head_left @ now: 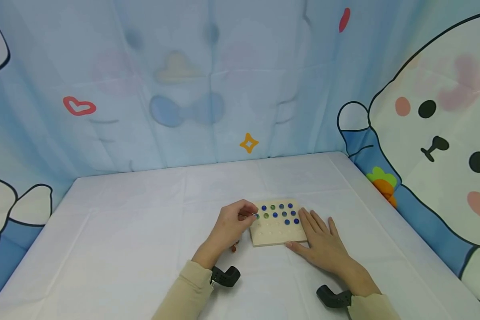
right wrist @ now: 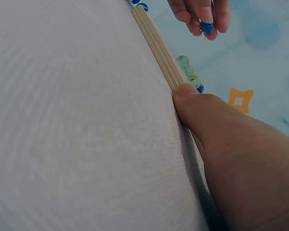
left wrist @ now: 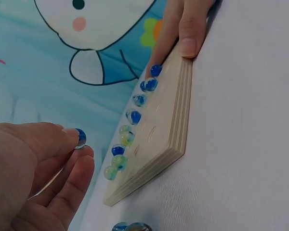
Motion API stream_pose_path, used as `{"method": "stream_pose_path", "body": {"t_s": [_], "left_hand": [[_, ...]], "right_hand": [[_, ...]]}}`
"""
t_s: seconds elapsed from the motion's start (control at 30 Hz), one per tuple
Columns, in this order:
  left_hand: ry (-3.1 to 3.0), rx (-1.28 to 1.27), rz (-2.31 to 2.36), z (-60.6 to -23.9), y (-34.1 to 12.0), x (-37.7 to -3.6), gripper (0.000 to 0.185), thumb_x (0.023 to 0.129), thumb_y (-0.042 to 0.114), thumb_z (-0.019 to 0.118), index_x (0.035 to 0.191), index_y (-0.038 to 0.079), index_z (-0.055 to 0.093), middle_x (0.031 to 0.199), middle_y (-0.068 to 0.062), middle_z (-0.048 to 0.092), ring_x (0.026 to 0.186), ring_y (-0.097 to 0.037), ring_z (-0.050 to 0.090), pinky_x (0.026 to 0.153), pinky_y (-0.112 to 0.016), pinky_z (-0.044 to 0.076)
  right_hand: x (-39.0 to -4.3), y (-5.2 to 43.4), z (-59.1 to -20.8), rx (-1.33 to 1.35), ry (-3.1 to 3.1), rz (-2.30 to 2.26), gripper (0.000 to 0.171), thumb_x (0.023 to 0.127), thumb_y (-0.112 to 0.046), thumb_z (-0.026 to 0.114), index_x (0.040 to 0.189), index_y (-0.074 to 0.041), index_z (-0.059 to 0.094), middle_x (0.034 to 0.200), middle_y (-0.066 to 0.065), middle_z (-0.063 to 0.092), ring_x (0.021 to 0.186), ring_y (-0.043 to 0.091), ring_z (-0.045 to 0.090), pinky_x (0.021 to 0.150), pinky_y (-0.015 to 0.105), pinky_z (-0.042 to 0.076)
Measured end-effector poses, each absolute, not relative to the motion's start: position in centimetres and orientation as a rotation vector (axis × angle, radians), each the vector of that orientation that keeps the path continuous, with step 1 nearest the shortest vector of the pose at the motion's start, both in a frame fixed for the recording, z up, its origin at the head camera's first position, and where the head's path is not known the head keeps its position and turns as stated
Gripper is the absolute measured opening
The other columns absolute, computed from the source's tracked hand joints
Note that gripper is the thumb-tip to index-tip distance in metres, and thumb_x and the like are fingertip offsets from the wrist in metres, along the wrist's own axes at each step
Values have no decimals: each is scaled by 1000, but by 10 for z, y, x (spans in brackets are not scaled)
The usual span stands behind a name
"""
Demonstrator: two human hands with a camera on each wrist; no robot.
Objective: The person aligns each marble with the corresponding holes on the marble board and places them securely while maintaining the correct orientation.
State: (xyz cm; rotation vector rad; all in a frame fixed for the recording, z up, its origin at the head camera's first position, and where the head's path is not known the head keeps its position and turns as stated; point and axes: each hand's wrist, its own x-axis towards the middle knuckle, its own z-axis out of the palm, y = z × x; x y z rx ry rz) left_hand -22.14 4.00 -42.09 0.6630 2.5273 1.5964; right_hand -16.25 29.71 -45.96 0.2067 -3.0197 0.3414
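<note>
While the right hand [head_left: 324, 242] lies flat along the board [head_left: 275, 233]'s edge, the left hand [head_left: 234, 222] pinches a marble [left wrist: 80, 138] — seemingly just off its left edge.

Left hand pinching a marble beside the wooden board

The left hand [left wrist: 36, 175] pinches a blue marble [left wrist: 80, 138] between thumb and fingertip, just apart from the wooden board [left wrist: 166, 115]. A row of blue and green marbles [left wrist: 127, 134] sits on the board's face. The right hand [left wrist: 185, 26] touches the board's far end, thumb against its edge. The board rests on the white desk [left wrist: 241, 144].
</note>
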Motion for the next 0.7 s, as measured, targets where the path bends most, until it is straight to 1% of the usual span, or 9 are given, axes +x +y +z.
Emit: {"method": "stream_pose_path", "body": {"t_s": [0.27,0.53,0.7], "left_hand": [[2512,717,1626,-424,55,-223,16,94,11,68,109,9,68,102,0,70,91,-7,64,82,-18,54],[2514,692,1606,-427,67,-223,15,93,12,69,108,10,68,100,3,70,89,-3,63,80,-16,53],[2540,700,1591,-429,75,-223,12,93,12,69,105,10,68,99,2,71,87,-3,64,79,-17,54]], "right_hand": [[-161,296,-457,207,-3024,362,105,88,-71,53,155,2,20,162,22,23,150,43,17,116,70,3],[-162,296,-458,211,-3025,359,105,88,-72,52,156,2,20,162,22,22,150,43,17,116,71,3],[-162,297,-457,213,-3023,353,105,88,-71,53,155,2,20,162,22,23,149,43,18,116,71,4]]}}
